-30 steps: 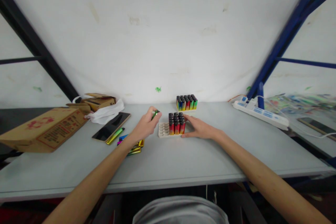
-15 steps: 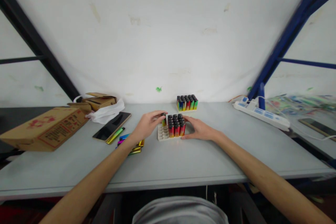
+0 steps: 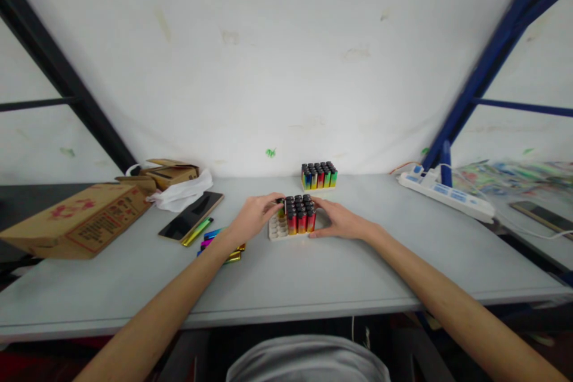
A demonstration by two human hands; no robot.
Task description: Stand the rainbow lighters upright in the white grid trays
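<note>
A white tray with round holes (image 3: pixel 278 231) stands on the table, its right part filled with upright red and gold lighters (image 3: pixel 301 221) with black tops. The left holes hold nothing that I can see. At the tray's back left, the thumb and fingers of my left hand (image 3: pixel 250 215) pinch a lighter (image 3: pixel 281 202) by its dark top; my fingers partly cover it, and whether it sits in a hole is unclear. My right hand (image 3: pixel 342 219) is curved round the tray's right end, thumb at the front corner and fingers behind the lighters.
Loose shiny lighters (image 3: pixel 233 256) lie under my left forearm. A green-yellow lighter (image 3: pixel 197 231) rests beside a phone (image 3: pixel 191 215). Behind stands a second filled lighter tray (image 3: pixel 319 176). Cardboard boxes (image 3: pixel 80 215) and a white bag (image 3: pixel 183 192) are left, a power strip (image 3: pixel 447 196) right.
My left hand has moved slightly right with the lighter, which now tilts close against the standing row. My right hand keeps its place at the tray's right end.
</note>
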